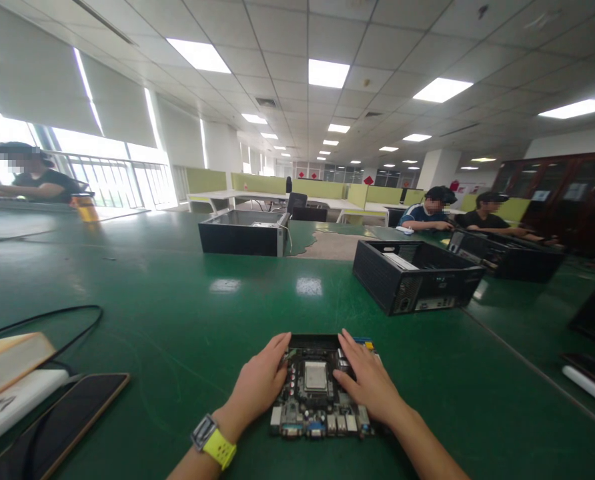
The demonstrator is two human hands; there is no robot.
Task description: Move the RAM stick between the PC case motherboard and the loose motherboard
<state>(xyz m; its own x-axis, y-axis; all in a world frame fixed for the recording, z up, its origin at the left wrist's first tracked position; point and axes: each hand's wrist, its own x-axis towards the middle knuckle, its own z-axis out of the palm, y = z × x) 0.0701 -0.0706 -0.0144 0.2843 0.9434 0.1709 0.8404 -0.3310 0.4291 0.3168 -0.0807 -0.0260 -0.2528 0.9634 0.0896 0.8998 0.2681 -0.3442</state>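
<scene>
A computer motherboard [305,407] lies flat on the green table, its port side turned toward me. A silver square processor [315,377] sits in the middle of the board. My left hand [262,373] holds the board's left side, fingers pointing forward and the thumb near the row of capacitors. On the other side, my right hand [367,380] grips the right part, with its thumb over the board. Between the fingertips, along the far edge, runs a dark strip [315,341]; I cannot tell what it is. My fingers partly hide both side edges.
Open black computer cases stand beyond the board, one at centre left [242,240] and one at right [417,277]. A phone [62,420], a white power bank-like block [22,400] and a black cable [77,313] lie at left. Several people sit at the table farther off.
</scene>
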